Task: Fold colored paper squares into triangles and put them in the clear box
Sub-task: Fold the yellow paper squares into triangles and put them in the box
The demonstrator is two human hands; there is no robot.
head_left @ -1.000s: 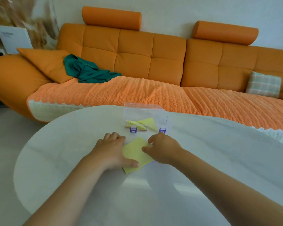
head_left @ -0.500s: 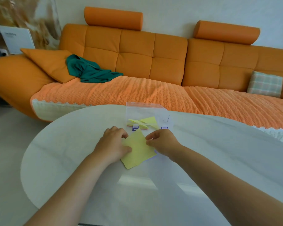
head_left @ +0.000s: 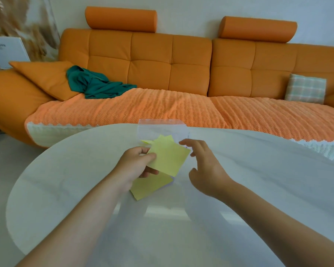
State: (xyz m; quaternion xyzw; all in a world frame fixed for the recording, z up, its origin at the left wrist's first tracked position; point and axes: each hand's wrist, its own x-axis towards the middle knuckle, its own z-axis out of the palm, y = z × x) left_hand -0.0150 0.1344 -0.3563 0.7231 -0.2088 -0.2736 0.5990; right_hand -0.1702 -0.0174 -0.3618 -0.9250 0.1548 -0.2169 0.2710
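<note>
My left hand (head_left: pixel 137 164) pinches one yellow paper square (head_left: pixel 168 158), thumb on top and fingers under it. I hold it up over the white table (head_left: pixel 66 180), just in front of the clear box (head_left: pixel 162 127). My right hand (head_left: pixel 205 166) is open with its fingers spread, right beside the square's corner. I cannot tell if it touches the paper. More yellow paper (head_left: pixel 148 187) lies flat on the table below my left hand. Yellow pieces (head_left: pixel 167 138) show inside the box. An orange sofa (head_left: pixel 162 70) is behind.
</note>
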